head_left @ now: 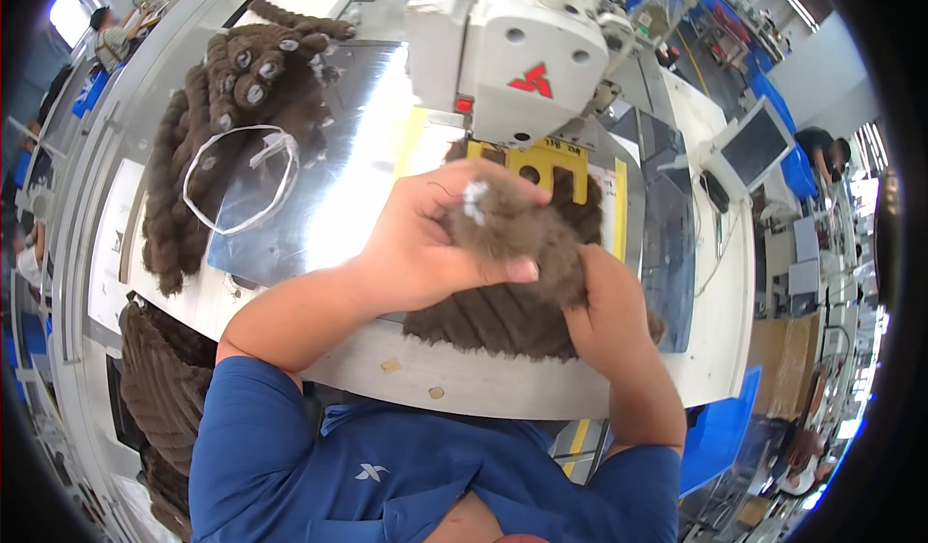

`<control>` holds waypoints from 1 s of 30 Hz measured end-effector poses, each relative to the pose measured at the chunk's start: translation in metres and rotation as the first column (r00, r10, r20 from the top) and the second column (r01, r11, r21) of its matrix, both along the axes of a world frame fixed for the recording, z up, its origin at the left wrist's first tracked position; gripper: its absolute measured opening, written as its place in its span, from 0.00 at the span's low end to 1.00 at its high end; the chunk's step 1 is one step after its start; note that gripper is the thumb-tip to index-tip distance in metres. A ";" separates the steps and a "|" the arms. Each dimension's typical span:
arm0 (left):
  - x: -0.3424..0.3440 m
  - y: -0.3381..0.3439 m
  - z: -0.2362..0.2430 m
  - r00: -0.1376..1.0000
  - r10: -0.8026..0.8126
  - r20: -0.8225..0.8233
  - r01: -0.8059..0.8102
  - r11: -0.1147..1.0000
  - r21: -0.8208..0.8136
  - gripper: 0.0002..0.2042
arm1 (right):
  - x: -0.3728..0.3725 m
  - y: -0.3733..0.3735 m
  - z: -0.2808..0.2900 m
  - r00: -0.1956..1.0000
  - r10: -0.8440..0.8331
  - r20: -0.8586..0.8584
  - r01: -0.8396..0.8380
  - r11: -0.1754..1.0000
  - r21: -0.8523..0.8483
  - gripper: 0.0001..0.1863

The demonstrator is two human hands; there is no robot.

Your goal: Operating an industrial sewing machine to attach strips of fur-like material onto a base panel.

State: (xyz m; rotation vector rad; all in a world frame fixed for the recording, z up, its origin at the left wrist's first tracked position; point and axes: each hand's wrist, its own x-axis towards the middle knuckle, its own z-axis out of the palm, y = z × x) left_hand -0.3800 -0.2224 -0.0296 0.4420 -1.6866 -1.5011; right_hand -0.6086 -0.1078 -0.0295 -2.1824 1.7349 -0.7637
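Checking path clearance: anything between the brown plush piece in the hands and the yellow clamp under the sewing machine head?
Nothing visible. Left hand and right hand hold the brown plush piece right in front of the yellow clamp.

The left hand (440, 238) covered part of the brown fur piece (512, 282); the right hand's (604, 306) fingertips were buried in it. The sewing machine (512, 45) hid its needle. Distant workers were too small to tell.
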 end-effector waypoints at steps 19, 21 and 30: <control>0.015 0.000 -0.003 0.976 -0.144 -0.164 0.105 0.969 -0.225 0.12 | 0.041 0.009 0.022 0.890 0.086 0.448 -0.341 0.777 0.528 0.25; 0.007 0.012 -0.006 0.971 -0.083 -0.226 0.092 0.995 0.029 0.16 | 0.054 -0.001 -0.002 0.884 0.100 0.457 -0.276 0.899 0.339 0.29; 0.009 -0.012 -0.025 0.989 -0.149 -0.004 0.138 0.922 -0.363 0.11 | 0.014 -0.043 0.024 0.839 0.320 0.439 -0.211 0.936 -0.281 0.31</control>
